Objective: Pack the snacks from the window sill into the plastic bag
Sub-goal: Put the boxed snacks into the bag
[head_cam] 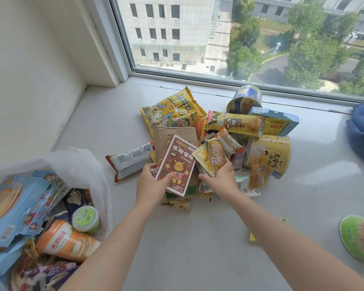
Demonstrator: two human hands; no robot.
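Pale window sill (198, 238) at frame centre holds a large unpacked snack heap, left hand (150, 185) gripping a brown cartoon-bear carton (176, 164), right hand (223, 178) pinching a yellow clear-wrapped bar (213, 159), while the translucent white plastic bag (80, 164) lower left looks partly filled.

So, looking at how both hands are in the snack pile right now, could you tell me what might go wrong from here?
1. The left hand grips the brown bear box, which is wedged among other snacks; lifting it could drag loose packets off the pile.
2. The right hand pinches only the yellow packet, so it may slip.
3. The plastic bag already looks full, so additions might spill out.
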